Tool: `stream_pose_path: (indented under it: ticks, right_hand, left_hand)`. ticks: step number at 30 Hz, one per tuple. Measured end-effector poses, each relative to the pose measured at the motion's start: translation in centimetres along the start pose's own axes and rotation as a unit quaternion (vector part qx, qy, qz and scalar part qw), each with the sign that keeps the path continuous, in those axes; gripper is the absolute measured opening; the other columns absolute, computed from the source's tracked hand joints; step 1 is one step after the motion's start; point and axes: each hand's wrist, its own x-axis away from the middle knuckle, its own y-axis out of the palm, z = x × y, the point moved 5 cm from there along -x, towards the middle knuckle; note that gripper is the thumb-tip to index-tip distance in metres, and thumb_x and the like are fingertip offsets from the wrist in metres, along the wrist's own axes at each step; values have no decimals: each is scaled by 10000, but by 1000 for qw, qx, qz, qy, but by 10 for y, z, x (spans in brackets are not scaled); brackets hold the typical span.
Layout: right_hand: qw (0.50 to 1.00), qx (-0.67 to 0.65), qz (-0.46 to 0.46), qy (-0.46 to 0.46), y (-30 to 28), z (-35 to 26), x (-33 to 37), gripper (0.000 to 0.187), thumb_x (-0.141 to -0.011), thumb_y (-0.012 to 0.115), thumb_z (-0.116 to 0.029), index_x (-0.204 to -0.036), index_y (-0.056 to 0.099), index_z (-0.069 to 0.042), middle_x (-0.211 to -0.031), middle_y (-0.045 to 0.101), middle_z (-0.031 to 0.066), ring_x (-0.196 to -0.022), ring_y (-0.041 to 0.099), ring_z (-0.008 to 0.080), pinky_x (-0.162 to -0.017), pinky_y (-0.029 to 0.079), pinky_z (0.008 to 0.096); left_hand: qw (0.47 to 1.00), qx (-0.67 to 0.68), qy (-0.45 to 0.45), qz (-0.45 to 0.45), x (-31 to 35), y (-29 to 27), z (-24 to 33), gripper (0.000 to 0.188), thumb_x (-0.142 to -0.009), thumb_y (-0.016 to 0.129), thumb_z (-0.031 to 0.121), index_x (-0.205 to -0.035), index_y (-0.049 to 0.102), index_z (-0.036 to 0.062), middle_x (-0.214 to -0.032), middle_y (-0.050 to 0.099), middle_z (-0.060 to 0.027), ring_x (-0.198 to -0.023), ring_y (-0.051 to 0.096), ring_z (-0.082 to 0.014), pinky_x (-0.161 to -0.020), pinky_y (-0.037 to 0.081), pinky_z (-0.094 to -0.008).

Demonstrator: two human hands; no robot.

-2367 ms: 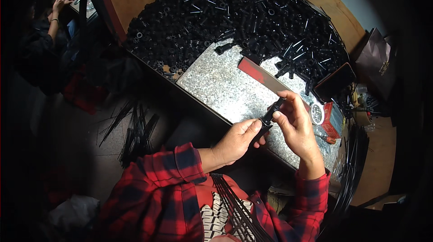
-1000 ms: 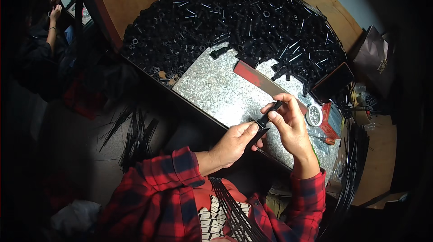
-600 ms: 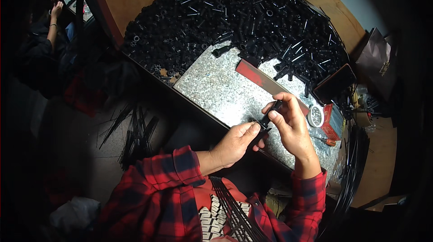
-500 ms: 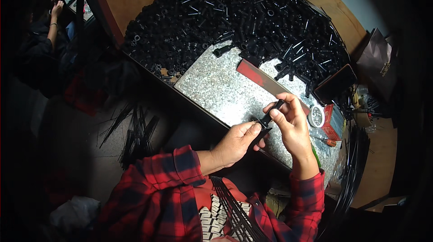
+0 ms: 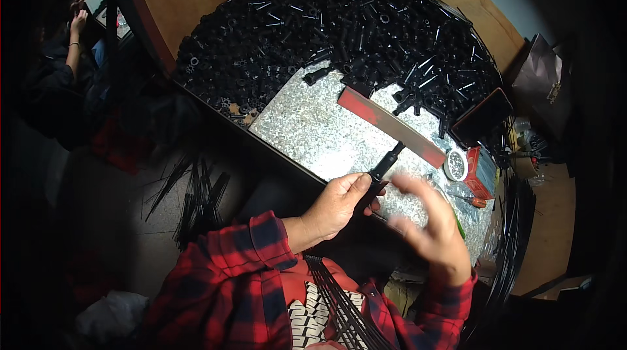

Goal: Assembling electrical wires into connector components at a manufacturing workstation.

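A slim black tubular part (image 5: 386, 162) points up and to the right over the near edge of the speckled tabletop (image 5: 294, 125). My left hand (image 5: 333, 206) is closed around its lower end, thumb on top, and some fingers are hidden underneath. Just to the right, my right hand (image 5: 436, 232) is apart from the part, motion-blurred, with thumb and fingers spread and nothing visible between them. Beyond the part lies a flat bar (image 5: 392, 127), partly red. A white dish (image 5: 447, 167) of small shiny pieces sits near its right end.
A large heap of black parts (image 5: 307, 36) covers the far table. At right are a phone-like dark slab (image 5: 482, 118), a red box (image 5: 480, 188) and an orange-handled tool (image 5: 479, 204). Thin black strips (image 5: 202, 200) lie at lower left. Another person's arm (image 5: 73, 53) shows far left.
My right hand has let go of the black part's upper end and moved down and right, its fingers opening. My left hand keeps its hold in nearly the same place.
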Motion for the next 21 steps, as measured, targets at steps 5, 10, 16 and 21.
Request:
stream_pose_path:
  ticks: [5, 10, 16, 21]
  right_hand:
    - [881, -252, -377, -132, 56, -63, 28, 561, -790, 631, -83, -1308, 435, 9, -1290, 459, 192, -1164, 457, 342, -930, 423, 399]
    - [943, -159, -240, -169, 78, -63, 41, 375, -768, 631, -85, -1123, 564, 15, -1106, 573, 161, -932, 570, 312, -794, 487, 358]
    - [970, -182, -84, -140, 50, -54, 22, 110, -768, 646, -42, -872, 613, -31, -845, 636, 98, -761, 614, 264, -674, 502, 336]
    - [978, -196, -37, -61, 53, -34, 14, 121, -844, 636, -95, -847, 608, 23, -781, 619, 133, -703, 617, 294, -633, 491, 348]
  left_hand:
    - [1000, 18, -10, -4, 3, -5, 0, 401, -996, 392, 335, -1099, 548, -19, -949, 605, -73, -777, 565, -105, -690, 476, -248]
    - [1000, 11, 12, 3, 0, 0, 3, 406, -999, 383, 332, -1112, 524, -32, -935, 591, -78, -759, 560, -109, -673, 473, -248]
    - [999, 45, 21, 8, -3, 5, 25, 397, -1001, 376, 332, -1140, 516, -13, -956, 599, -73, -762, 570, -106, -677, 486, -248]
    - [1000, 3, 2, -10, -6, 14, 21, 412, -997, 387, 340, -1160, 523, -13, -931, 597, -65, -740, 554, -96, -668, 480, -234]
